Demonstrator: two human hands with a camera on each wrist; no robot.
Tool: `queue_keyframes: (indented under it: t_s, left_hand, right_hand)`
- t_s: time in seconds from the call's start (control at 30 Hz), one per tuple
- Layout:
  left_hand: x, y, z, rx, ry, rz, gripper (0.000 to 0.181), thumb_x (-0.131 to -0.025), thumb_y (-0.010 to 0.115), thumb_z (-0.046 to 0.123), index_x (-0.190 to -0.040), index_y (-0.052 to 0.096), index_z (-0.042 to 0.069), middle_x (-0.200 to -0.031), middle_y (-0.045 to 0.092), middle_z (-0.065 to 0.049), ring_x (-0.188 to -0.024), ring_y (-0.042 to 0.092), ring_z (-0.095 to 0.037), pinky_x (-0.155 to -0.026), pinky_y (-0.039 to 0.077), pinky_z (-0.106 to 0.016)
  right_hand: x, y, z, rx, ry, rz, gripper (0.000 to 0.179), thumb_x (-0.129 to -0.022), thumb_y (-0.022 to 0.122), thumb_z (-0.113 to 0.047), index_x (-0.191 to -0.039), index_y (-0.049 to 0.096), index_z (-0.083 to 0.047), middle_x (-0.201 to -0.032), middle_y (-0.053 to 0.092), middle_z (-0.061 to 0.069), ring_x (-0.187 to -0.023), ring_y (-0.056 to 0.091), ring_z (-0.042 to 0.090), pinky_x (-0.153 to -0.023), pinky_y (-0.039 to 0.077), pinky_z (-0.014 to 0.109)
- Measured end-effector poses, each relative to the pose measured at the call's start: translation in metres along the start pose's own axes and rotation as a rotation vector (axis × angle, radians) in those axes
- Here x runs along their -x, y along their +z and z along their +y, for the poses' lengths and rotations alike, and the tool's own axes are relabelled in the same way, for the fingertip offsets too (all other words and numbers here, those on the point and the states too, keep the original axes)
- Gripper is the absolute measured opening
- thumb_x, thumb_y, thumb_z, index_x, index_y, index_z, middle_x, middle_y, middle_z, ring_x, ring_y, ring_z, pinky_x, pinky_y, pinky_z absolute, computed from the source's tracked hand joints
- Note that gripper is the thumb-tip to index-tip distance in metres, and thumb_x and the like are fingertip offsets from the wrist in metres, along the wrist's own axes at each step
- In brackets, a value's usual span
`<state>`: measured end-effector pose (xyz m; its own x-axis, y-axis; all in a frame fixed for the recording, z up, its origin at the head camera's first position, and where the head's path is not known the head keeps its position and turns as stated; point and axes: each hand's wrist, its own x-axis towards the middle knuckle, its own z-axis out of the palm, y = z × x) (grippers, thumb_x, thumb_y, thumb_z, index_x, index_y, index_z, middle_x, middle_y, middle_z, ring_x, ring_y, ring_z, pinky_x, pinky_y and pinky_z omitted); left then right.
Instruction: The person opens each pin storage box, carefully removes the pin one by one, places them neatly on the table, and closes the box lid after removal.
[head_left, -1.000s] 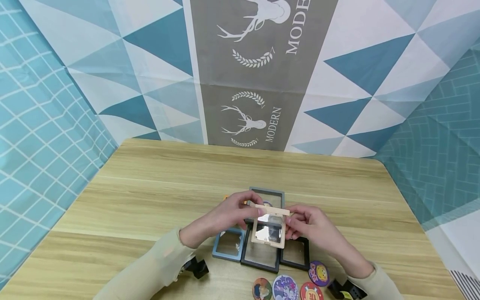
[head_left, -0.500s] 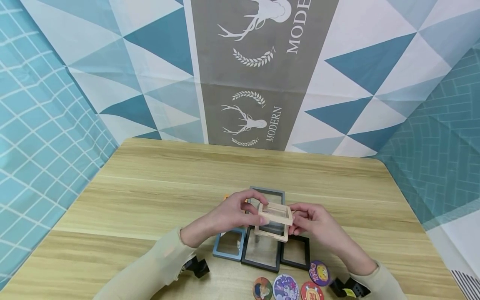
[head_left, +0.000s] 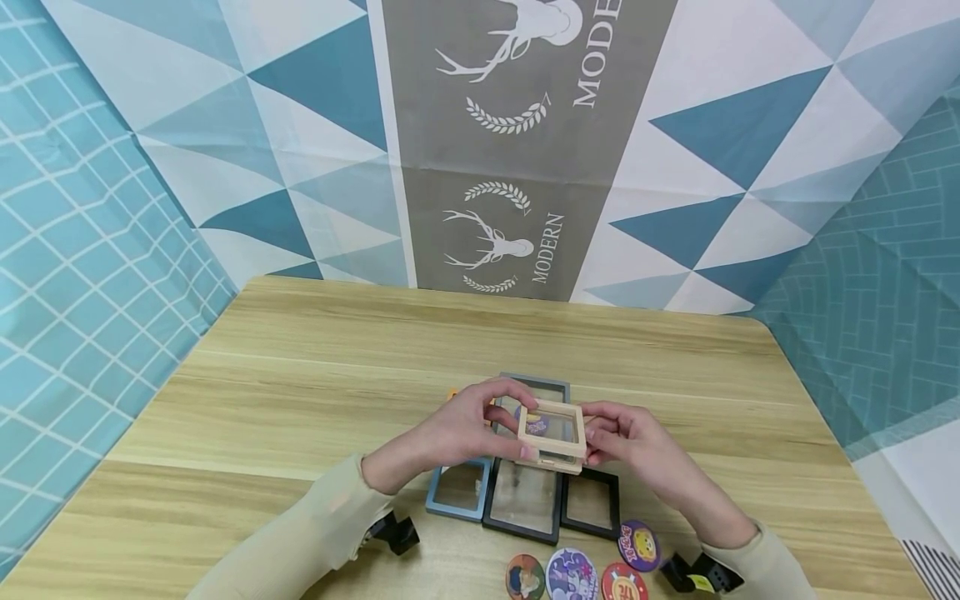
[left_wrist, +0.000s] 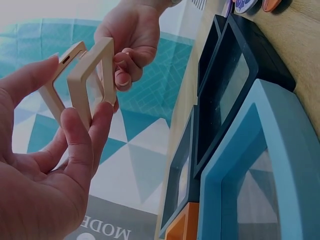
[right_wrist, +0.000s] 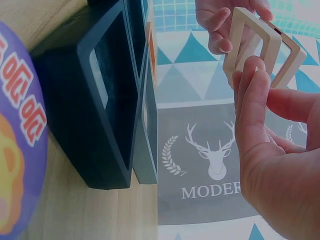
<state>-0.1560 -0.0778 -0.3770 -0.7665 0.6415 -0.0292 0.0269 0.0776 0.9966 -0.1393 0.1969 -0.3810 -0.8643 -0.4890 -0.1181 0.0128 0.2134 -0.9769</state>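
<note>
A beige hinged display frame (head_left: 553,446) with clear windows is held above the table by both hands. Its two halves stand partly apart, with a wedge-shaped gap showing in both wrist views. On its left side, my left hand (head_left: 474,423) pinches the frame between thumb and fingers. My right hand (head_left: 636,442) grips the opposite side; its thumb and fingertips lie at the edge. Through the upper window shows a purple and yellow badge (head_left: 536,423), over the grey display frame (head_left: 551,384) behind. Part of that grey frame is hidden by the left hand and the beige one.
On the table below lie a blue frame (head_left: 454,512), a large black frame (head_left: 517,531) and a small black frame (head_left: 592,527). An orange frame (left_wrist: 184,225) peeks out beside the left hand. Several round badges, including a purple one (head_left: 639,547), lie near the front edge.
The beige frame's upper half has swung down over the lower half, narrowing the gap between them. The lower half has tilted up a little. Both hands keep their hold.
</note>
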Motion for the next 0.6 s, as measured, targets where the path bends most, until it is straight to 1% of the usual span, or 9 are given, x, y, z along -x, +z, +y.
queue_keyframes:
  t_s: [0.13,0.2,0.3,0.37,0.5,0.6]
  left_hand:
    - [-0.0007,-0.0003,-0.0001,-0.001,0.014,-0.006,0.050,-0.080,0.082,0.005,-0.124,0.058,0.007,-0.125,0.055,-0.013,-0.094,0.068,-0.023,-0.070,0.056,-0.032]
    - [-0.0009,-0.0004,0.0000,0.001,0.017,-0.009,0.051,-0.080,0.082,0.004,-0.124,0.057,0.005,-0.128,0.053,-0.014,-0.095,0.068,-0.023,-0.071,0.057,-0.032]
    - [-0.0011,-0.0002,-0.0002,-0.005,0.018,-0.009,0.053,-0.079,0.083,0.002,-0.126,0.057,0.004,-0.130,0.051,-0.013,-0.096,0.067,-0.022,-0.071,0.057,-0.032]
    - [-0.0012,0.0001,-0.0006,-0.008,0.015,-0.005,0.054,-0.079,0.083,0.001,-0.126,0.057,0.004,-0.130,0.051,-0.011,-0.096,0.067,-0.022,-0.070,0.056,-0.032]
    - [-0.0017,0.0003,-0.0025,-0.011,0.009,-0.002,0.055,-0.078,0.083,0.000,-0.126,0.056,0.004,-0.126,0.053,-0.012,-0.095,0.067,-0.022,-0.069,0.056,-0.031]
    - [-0.0019,0.0001,-0.0038,-0.008,0.002,-0.003,0.056,-0.079,0.083,0.000,-0.127,0.056,0.005,-0.117,0.060,-0.014,-0.093,0.068,-0.027,-0.068,0.055,-0.030]
  right_hand:
    - [0.0007,-0.0002,-0.0006,-0.020,-0.005,-0.003,0.048,-0.105,0.051,-0.011,-0.140,0.038,0.019,-0.110,0.061,0.030,-0.086,0.067,0.018,-0.076,0.058,0.030]
    - [0.0007,-0.0001,-0.0010,-0.024,-0.005,-0.003,0.049,-0.106,0.050,-0.013,-0.140,0.038,0.019,-0.109,0.062,0.029,-0.086,0.067,0.018,-0.076,0.058,0.030]
    - [0.0001,0.0002,-0.0014,-0.035,0.000,0.002,0.051,-0.107,0.048,-0.018,-0.140,0.038,0.019,-0.108,0.062,0.026,-0.086,0.066,0.020,-0.076,0.058,0.031]
    - [-0.0003,0.0009,-0.0019,-0.042,0.010,0.011,0.053,-0.106,0.050,-0.019,-0.140,0.037,0.019,-0.105,0.064,0.023,-0.086,0.067,0.020,-0.076,0.058,0.031]
    - [-0.0002,0.0028,-0.0026,-0.028,0.036,0.033,0.056,-0.105,0.054,-0.022,-0.141,0.038,0.017,-0.103,0.065,0.020,-0.084,0.067,0.021,-0.076,0.058,0.034]
    - [-0.0002,0.0039,-0.0027,-0.013,0.045,0.042,0.055,-0.103,0.058,-0.021,-0.142,0.040,0.014,-0.102,0.066,0.019,-0.084,0.067,0.022,-0.077,0.058,0.037]
